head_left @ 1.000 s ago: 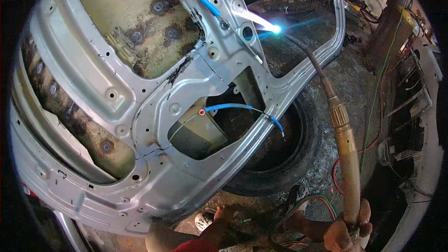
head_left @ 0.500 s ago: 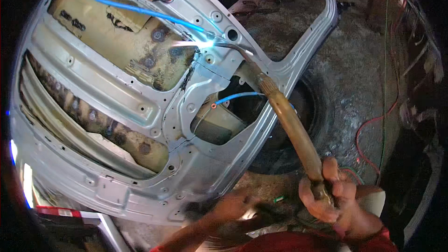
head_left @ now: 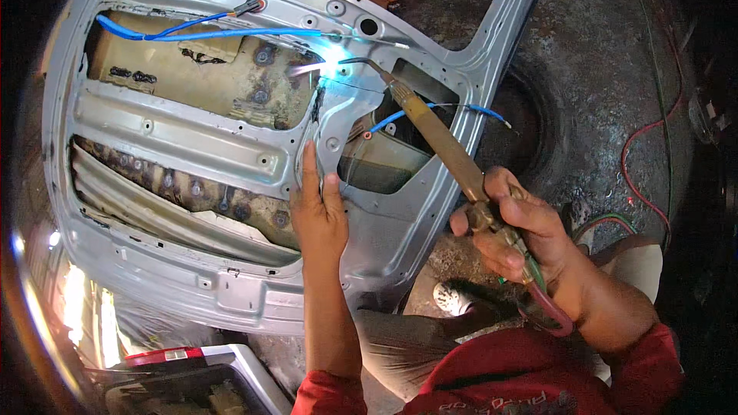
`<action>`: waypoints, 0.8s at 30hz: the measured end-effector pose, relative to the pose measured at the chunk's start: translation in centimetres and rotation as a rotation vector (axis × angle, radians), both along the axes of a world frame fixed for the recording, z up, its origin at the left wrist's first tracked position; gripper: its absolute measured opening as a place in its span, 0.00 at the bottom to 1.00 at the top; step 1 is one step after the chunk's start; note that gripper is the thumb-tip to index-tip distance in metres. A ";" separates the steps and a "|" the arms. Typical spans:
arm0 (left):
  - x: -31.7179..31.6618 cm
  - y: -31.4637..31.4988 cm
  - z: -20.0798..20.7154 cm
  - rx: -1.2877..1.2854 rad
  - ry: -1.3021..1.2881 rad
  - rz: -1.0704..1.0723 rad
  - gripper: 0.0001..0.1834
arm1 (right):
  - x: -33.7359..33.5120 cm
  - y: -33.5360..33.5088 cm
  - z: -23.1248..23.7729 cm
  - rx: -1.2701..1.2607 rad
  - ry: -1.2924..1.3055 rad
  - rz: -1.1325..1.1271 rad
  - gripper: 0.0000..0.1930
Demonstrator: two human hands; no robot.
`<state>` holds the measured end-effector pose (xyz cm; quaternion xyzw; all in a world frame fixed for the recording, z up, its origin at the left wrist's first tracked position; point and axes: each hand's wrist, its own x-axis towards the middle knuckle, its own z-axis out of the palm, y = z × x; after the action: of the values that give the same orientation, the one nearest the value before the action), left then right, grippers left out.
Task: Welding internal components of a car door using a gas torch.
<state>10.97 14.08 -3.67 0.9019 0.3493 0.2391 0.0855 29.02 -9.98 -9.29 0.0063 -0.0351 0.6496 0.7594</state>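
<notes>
- Being held in the curled fingers of the right hand [head_left: 516, 223], a brass torch [head_left: 446, 146] is slanted across the centre, its tip pointed toward ten o'clock.
- A bright flame [head_left: 334, 61] is seen at the tip, blown toward nine o'clock, at the three o'clock edge of the upper opening in a silver car door [head_left: 184, 119].
- By the door, the area from eight to twelve o'clock is filled.
- The left hand [head_left: 321, 211] is placed over the door, at six o'clock from the flame; its forefinger is stretched toward twelve o'clock, with a narrow gap to the thumb, and nothing is seen held. Whether the metal is touched cannot be told.
- A blue cable [head_left: 231, 34] is laid along the door toward eleven o'clock.
- A red hose [head_left: 632, 155] is curved across the floor [head_left: 592, 84] at three o'clock.
</notes>
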 end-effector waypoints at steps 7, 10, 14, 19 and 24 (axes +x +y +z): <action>0.8 0.7 -0.4 0.026 0.023 0.027 0.26 | 0.4 0.7 -0.1 0.018 0.006 0.003 0.10; 0.7 1.0 -0.7 -0.128 -0.062 0.065 0.25 | 0.2 1.2 -0.3 0.012 0.009 0.010 0.10; 0.4 1.4 -0.9 -0.186 -0.139 0.075 0.27 | 0.2 1.6 -0.5 0.009 0.010 0.009 0.09; -0.1 1.5 -0.6 -0.192 -0.122 0.103 0.25 | 0.2 1.1 -0.6 0.029 0.014 0.004 0.09; -0.2 2.1 -1.0 -0.023 -0.115 0.011 0.26 | 0.3 1.2 -0.7 0.054 -0.002 -0.014 0.08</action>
<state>10.80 16.16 -4.65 0.8838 0.3515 0.2869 0.1142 29.33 -8.75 -10.04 0.0257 -0.0536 0.6429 0.7636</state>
